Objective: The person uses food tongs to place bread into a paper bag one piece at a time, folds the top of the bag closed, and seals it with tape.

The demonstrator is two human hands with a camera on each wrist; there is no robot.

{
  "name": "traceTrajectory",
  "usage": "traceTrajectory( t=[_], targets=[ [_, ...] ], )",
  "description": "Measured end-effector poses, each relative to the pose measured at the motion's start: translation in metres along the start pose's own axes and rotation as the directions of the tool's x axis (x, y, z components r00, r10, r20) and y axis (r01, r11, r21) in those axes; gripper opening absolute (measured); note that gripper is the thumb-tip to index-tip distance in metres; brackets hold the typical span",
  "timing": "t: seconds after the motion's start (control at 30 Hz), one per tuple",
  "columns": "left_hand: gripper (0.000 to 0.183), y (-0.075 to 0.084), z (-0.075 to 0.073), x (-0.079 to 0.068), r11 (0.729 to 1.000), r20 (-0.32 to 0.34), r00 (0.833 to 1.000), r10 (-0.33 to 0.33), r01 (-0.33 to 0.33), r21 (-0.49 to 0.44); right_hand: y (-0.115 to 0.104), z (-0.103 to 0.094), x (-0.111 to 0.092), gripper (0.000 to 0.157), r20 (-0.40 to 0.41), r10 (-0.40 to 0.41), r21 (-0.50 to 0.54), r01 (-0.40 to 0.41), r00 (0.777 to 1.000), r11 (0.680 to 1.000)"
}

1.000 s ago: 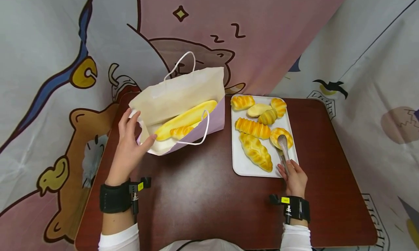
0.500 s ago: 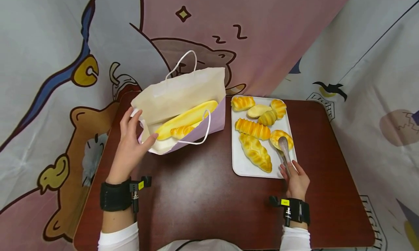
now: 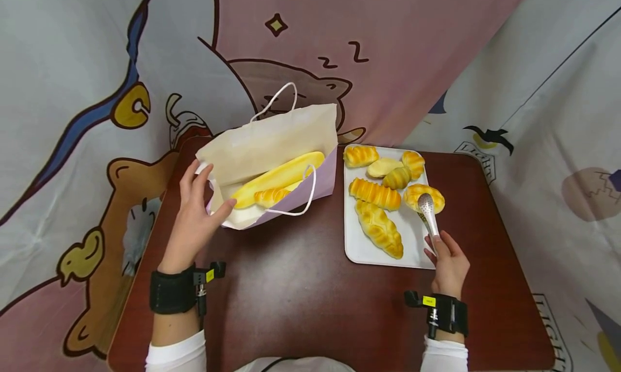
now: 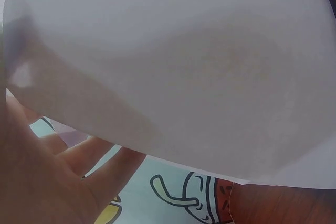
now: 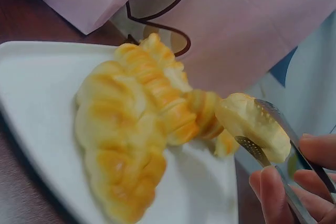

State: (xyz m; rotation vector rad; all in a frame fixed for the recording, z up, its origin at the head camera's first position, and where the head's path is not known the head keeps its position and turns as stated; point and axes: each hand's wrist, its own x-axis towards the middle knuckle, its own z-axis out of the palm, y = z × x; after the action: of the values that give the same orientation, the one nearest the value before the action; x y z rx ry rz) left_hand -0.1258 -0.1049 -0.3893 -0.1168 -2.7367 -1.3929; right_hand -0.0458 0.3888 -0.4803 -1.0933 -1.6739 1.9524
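Observation:
My right hand (image 3: 451,264) grips metal tongs (image 3: 427,207) with perforated tips. The tongs pinch a round golden bread roll (image 3: 439,195); in the right wrist view this bread roll (image 5: 252,124) is raised above the white tray (image 5: 42,87). On the left, my left hand (image 3: 194,221) holds the near-left rim of a lilac paper bag (image 3: 310,186), thumb and fingers spread along its mouth. The bag lies tilted with its opening toward me. Inside it are a long yellow loaf (image 3: 276,180) and a smaller roll (image 3: 269,197). White paper (image 4: 184,77) hides the left fingertips in the left wrist view.
Several other breads, including a braided loaf (image 3: 380,229) and a ridged roll (image 3: 375,193), lie on the tray (image 3: 356,253). A white rope handle (image 3: 310,199) hangs over the bag's front. Printed cloth (image 3: 412,48) hangs behind the brown table (image 3: 301,302).
My right hand has shifted right, and the tongs have lifted the round bread roll and carried it toward the tray's right edge. The left hand stays on the bag.

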Motion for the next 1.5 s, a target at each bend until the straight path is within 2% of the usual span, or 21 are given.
traceTrajectory(
  t=[0.37, 0.47, 0.63, 0.87, 1.17, 1.27, 1.37, 1.5],
  targets=[
    [0.081, 0.0, -0.003, -0.001, 1.0, -0.001, 1.0, 0.001, -0.001, 0.007, -0.029, 0.019, -0.008, 0.05, 0.055, -0.106, -0.173, 0.114, 0.993, 0.978],
    [0.08, -0.001, -0.004, -0.001, 1.0, -0.002, 1.0, -0.003, 0.003, 0.01, -0.041, 0.029, -0.014, 0.05, 0.109, -0.155, -0.191, 0.174, 0.982, 0.966],
    [0.08, -0.002, -0.004, -0.001, 1.0, -0.001, 1.0, 0.003, -0.003, 0.007, -0.063, 0.05, -0.03, 0.046, 0.187, -0.249, -0.187, 0.283, 0.95, 0.941],
    [0.08, -0.002, -0.002, -0.002, 1.0, -0.005, 1.0, 0.012, -0.012, 0.014, -0.092, 0.073, -0.047, 0.041, 0.304, -0.351, -0.224, 0.425, 0.886, 0.877],
    [0.081, 0.0, -0.003, -0.001, 1.0, -0.001, 1.0, 0.02, -0.02, 0.019, -0.127, 0.096, -0.061, 0.039, 0.448, -0.387, -0.262, 0.532, 0.806, 0.805],
    [0.081, -0.002, -0.003, -0.001, 1.0, -0.002, 1.0, 0.021, -0.021, 0.021, -0.136, 0.103, -0.063, 0.039, 0.506, -0.403, -0.263, 0.582, 0.762, 0.77],
    [0.082, -0.002, -0.002, -0.001, 0.999, 0.0, 1.0, 0.018, -0.018, 0.029, -0.143, 0.109, -0.064, 0.039, 0.582, -0.397, -0.267, 0.629, 0.709, 0.73],
    [0.083, -0.002, -0.003, -0.001, 0.999, 0.001, 1.0, 0.01, -0.01, 0.032, -0.154, 0.119, -0.063, 0.041, 0.688, -0.335, -0.305, 0.676, 0.643, 0.671]
  ],
)
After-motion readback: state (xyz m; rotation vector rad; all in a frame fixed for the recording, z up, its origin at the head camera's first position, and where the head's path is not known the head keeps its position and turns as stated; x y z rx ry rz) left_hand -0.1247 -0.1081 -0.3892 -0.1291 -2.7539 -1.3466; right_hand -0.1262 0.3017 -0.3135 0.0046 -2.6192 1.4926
